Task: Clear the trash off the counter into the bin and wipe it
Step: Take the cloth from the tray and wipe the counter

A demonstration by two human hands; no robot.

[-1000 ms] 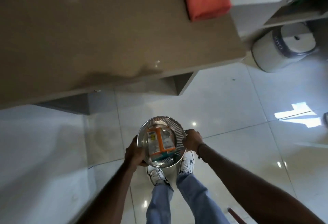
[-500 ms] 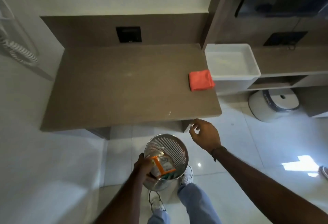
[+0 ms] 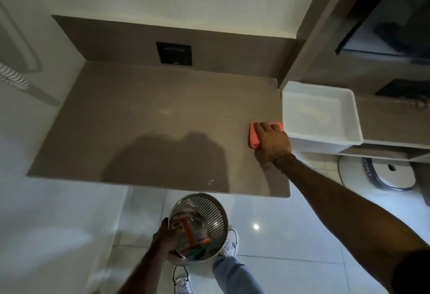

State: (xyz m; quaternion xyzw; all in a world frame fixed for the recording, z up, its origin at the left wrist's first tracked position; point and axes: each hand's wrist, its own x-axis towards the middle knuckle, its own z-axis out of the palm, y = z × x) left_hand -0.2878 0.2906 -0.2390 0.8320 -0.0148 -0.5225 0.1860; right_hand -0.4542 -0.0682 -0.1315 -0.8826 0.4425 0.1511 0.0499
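Observation:
The brown counter (image 3: 144,126) fills the middle of the view and its top is bare apart from a folded orange cloth (image 3: 254,136) near its right edge. My right hand (image 3: 272,141) lies flat on that cloth, fingers spread over it. Below the counter's front edge stands a perforated metal bin (image 3: 209,210) on the floor. An orange carton and clear wrappers (image 3: 188,233) lie inside it. My left hand (image 3: 162,240) grips the bin's left rim.
A white plastic tub (image 3: 349,117) sits right of the cloth on a lower shelf. A round white appliance (image 3: 377,172) stands on the tiled floor under that shelf. A black socket plate (image 3: 174,53) is set in the back panel. My shoes are beside the bin.
My right hand left the bin's rim, rose past the counter's front edge and came down on the orange cloth. The view tilted up from the floor to the counter. My left hand stays on the bin.

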